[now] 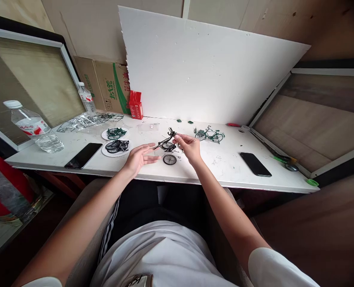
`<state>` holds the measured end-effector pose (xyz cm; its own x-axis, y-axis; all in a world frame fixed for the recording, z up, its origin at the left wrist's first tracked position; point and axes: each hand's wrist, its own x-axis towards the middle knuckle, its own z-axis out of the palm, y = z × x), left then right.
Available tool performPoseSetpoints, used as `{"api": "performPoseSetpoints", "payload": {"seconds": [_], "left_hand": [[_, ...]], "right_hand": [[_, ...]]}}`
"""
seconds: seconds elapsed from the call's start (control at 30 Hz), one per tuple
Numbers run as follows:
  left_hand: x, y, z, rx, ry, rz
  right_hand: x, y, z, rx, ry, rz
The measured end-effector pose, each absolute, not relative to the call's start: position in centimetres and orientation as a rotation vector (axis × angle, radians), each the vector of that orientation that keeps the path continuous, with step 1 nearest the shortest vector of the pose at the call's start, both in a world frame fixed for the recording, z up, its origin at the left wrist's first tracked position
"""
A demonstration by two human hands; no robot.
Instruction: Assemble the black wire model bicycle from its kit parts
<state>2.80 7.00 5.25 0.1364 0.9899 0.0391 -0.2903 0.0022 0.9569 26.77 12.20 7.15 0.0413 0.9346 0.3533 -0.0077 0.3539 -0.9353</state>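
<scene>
Pinched in the fingers of my right hand (189, 148) is a black model bicycle frame (166, 141), raised above the table and slanting down to the left. My left hand (140, 158) is open, its fingers stretched out near the lower end of that frame; whether they touch it I cannot tell. Below the frame a small black spoked wheel (170, 160) lies flat on the white table. More black bicycle parts (168, 146) lie just behind it, partly hidden by the frame and my right hand.
Left are paper plates with black parts (117, 146) and green parts (116, 133), a phone (83, 155) and a water bottle (35, 127). A green model bicycle (209, 134) stands at right, beyond a second phone (255, 164). A white board (207, 67) leans behind.
</scene>
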Motion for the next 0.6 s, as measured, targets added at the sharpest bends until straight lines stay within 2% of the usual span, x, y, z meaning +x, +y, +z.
{"api": "performPoseSetpoints", "payload": {"seconds": [0.1,0.3,0.6], "left_hand": [[2.7,7.6,4.2,1.303,1.142,1.459],[3.2,6.8,3.8,1.874,1.137,1.559],[4.2,6.3,3.8,1.775,1.171,1.738]], "right_hand": [[26.8,12.4,6.8,-0.958,-1.318,0.919],[24.6,11.0,6.5,-0.905,-1.333,1.011],[22.7,9.8,5.9,-0.951,-1.499,0.895]]}}
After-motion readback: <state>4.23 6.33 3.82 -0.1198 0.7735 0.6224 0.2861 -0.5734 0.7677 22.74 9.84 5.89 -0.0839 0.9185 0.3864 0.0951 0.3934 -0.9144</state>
